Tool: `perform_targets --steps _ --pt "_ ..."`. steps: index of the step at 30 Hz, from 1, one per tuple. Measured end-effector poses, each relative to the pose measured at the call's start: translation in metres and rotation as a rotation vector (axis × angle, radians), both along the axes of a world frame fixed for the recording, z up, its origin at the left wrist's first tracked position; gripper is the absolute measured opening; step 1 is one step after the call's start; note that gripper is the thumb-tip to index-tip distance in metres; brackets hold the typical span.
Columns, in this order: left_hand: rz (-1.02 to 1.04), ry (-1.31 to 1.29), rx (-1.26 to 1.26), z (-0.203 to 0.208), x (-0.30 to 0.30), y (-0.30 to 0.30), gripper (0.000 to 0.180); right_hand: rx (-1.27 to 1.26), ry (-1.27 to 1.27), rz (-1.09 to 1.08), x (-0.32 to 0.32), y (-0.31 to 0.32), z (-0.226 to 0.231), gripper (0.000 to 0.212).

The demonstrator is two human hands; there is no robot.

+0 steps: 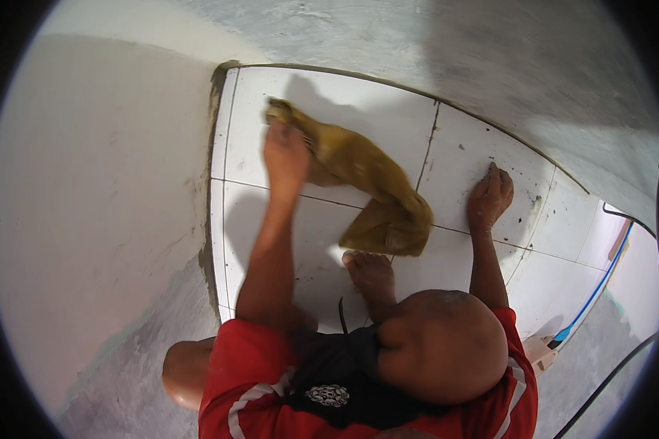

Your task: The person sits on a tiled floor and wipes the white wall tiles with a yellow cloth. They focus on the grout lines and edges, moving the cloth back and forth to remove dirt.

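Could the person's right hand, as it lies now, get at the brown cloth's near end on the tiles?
Probably yes: the right hand rests flat on the tiled floor beside the brown cloth, with bare tile between.

Left hand (285, 157) reaching forward, arm extended; right hand (490, 197) planted flat, fingers spread.

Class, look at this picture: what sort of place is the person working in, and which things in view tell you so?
Probably a corner of a room under building or renovation. White floor tiles meet bare grey rendered walls; the left hand presses a mustard-brown cloth on the tiles, the right hand rests flat, and a blue hose runs along the edge.
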State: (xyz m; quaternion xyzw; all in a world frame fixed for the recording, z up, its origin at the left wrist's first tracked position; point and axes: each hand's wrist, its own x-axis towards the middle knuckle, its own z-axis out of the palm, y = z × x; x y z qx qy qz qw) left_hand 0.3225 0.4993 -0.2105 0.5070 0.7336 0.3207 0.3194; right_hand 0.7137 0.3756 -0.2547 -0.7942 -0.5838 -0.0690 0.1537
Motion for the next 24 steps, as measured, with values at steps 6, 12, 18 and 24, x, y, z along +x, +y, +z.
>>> perform_targets --steps 6,12,18,24 --pt "-0.029 0.618 -0.151 -0.025 -0.081 0.089 0.032 0.007 0.018 -0.002 0.001 0.000 -0.001 0.040" --pt "-0.138 0.713 -0.221 -0.022 -0.069 0.115 0.036 0.002 0.018 0.006 -0.004 0.001 -0.003 0.039" --pt "-0.239 0.583 -0.143 -0.015 0.022 0.093 0.032 -0.040 -0.010 -0.018 -0.005 0.001 -0.001 0.044" --pt "-0.272 0.257 -0.127 -0.026 0.125 0.053 0.027 -0.043 -0.024 -0.027 -0.016 0.006 0.005 0.042"
